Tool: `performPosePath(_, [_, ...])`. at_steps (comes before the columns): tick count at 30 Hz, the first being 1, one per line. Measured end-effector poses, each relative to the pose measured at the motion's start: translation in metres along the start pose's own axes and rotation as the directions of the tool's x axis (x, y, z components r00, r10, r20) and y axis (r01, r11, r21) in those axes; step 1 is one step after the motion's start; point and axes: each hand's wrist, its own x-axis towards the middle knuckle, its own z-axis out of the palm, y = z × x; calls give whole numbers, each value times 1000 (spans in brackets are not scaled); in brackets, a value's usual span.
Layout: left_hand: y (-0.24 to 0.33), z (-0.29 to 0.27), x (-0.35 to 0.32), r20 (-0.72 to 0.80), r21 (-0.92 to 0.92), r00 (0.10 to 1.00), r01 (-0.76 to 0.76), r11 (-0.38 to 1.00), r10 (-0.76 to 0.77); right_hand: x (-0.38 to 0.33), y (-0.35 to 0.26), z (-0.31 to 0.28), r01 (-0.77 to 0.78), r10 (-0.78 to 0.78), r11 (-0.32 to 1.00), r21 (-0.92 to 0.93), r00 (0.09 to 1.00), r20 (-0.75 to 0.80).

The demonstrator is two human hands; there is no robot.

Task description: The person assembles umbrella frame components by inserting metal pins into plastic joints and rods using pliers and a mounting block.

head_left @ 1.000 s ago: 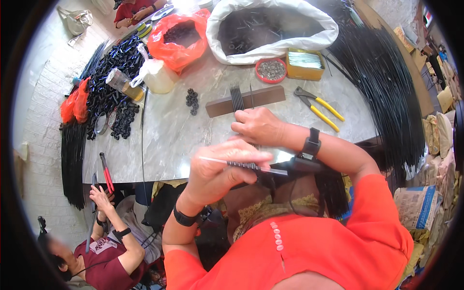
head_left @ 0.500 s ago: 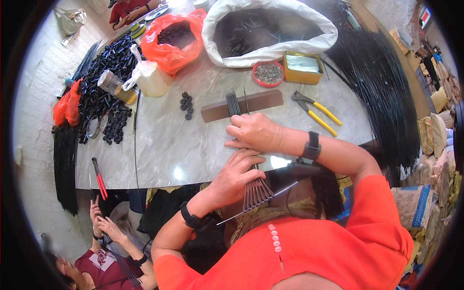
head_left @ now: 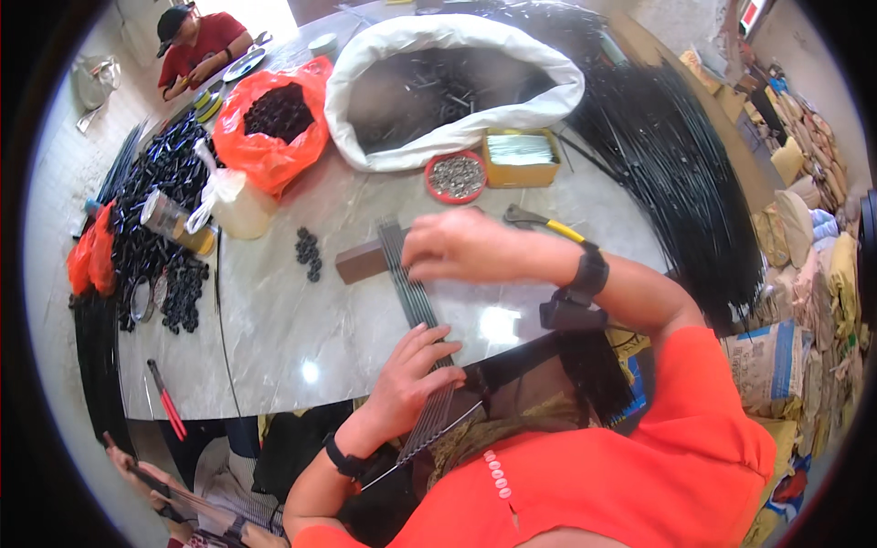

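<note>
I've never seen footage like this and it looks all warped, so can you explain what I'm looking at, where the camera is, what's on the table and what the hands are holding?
There is no machine here: a person in an orange top works with bare hands. The camera sits on their head and looks down through a very wide lens, which bends straight edges near the rim.

The left hand grips the near end of a row of thin metal rods. The right hand presses on the same rods where they cross a brown wooden block.

On the grey marble table lie yellow-handled pliers, a red dish of small metal parts, a yellow box, a white sack, an orange bag of black pieces and long black rods. Other people work at the edges.
</note>
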Motion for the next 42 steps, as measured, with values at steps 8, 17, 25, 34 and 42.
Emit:
performPosePath(8, [-1,1,-1,3,2,1000,4,1000,-4,-28,69,-95,-371,282,593,-715,927,-247])
performPosePath(17, [0,-2,-4,-2,11,1000,14,1000,-14,-38,104,-91,-435,323,393,-811,890,-321])
performPosePath(25, [-5,3,-6,11,-3,1000,-2,1000,2,-43,79,-103,-479,259,384,-789,876,-406])
performPosePath(34, [-3,3,-6,8,-13,999,37,999,-37,-14,32,-69,-234,131,860,-453,960,-248])
performPosePath(42, [-4,0,-2,39,-3,997,60,998,-60,3,43,-31,-244,244,923,-298,969,-37])
